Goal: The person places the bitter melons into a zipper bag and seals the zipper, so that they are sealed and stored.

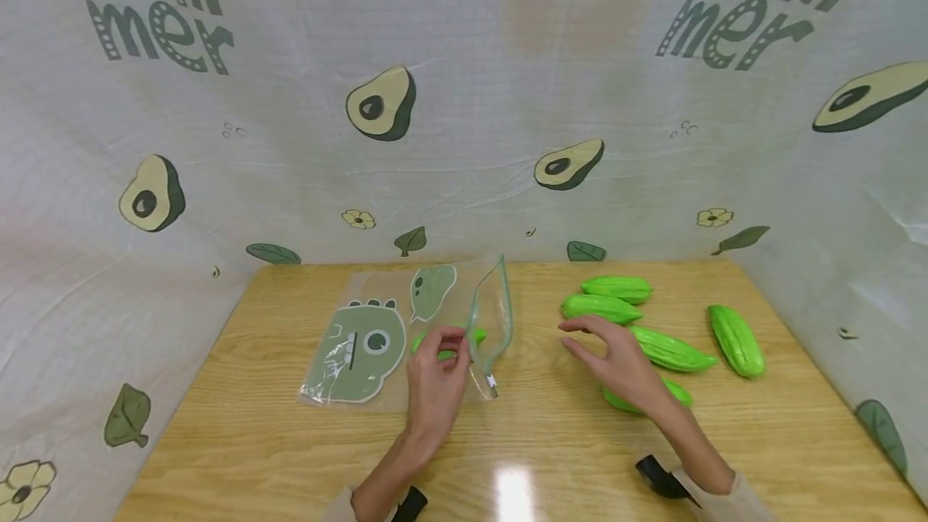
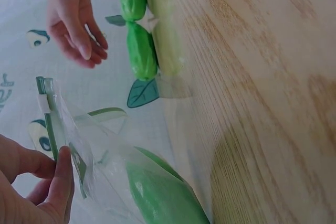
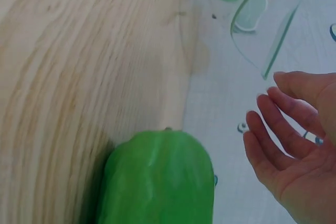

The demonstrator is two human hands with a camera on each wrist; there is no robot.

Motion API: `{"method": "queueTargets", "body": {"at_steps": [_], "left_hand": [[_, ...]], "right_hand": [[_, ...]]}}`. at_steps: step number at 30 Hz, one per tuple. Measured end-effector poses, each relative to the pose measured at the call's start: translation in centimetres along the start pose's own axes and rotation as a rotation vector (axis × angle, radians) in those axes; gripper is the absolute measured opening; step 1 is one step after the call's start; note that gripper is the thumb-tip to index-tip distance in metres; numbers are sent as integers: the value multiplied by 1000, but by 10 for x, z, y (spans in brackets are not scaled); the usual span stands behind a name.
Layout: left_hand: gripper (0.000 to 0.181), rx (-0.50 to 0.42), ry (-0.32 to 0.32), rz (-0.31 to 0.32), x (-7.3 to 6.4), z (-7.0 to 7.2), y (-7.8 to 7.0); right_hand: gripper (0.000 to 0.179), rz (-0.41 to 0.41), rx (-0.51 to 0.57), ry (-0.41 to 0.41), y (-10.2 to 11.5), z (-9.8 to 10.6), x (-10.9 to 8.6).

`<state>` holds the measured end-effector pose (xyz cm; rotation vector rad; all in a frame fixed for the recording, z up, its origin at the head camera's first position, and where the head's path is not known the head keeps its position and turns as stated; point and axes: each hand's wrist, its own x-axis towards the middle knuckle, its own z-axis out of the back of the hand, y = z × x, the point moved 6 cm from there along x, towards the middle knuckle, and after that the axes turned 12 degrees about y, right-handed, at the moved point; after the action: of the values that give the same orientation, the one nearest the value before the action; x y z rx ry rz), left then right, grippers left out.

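A clear zip bag [image 1: 362, 357] with green cartoon prints stands partly raised on the table, its green-edged mouth gaping to the right. My left hand [image 1: 437, 381] pinches the near edge of that mouth between thumb and fingers. Inside the bag lies a green ribbed gourd [image 1: 479, 335], partly hidden behind the hand. A white slider [image 2: 44, 103] sits at one end of the zip strip. My right hand [image 1: 616, 357], fingers spread and slightly bent with nothing in them, hovers right of the bag. Below and beyond it lie several green gourds [image 1: 670, 349], one partly covered by the wrist in the head view.
One gourd [image 1: 735, 341] lies apart at the far right of the wooden table [image 1: 290, 457]. A pale curtain [image 1: 464, 103] printed with avocados and leaves hangs behind the table and along both sides.
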<state>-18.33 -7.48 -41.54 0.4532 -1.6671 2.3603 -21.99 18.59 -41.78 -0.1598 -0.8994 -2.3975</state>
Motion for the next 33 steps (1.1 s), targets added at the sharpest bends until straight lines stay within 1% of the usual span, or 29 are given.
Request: {"method": "queueTargets", "body": {"at_steps": [4,11,23,29,33], "left_hand": [[10,1,1,5,0,0,0],[11,-1,9,18,0,0,0],[10,-1,11,15,-1,0,0],[10,-4,10,13,-1,1,1],[11,-4,10,3,0,1,1]], "right_hand": [[22,-13,-16,-15,-7,4,-9],[25,-65,-35,-27,-18,13,-26],[31,-136,-40,-60,-32,29,-54],[32,-142,-87,-84,-37,36,-65],[31,-139,-97,-98,-42,40,-72]]}}
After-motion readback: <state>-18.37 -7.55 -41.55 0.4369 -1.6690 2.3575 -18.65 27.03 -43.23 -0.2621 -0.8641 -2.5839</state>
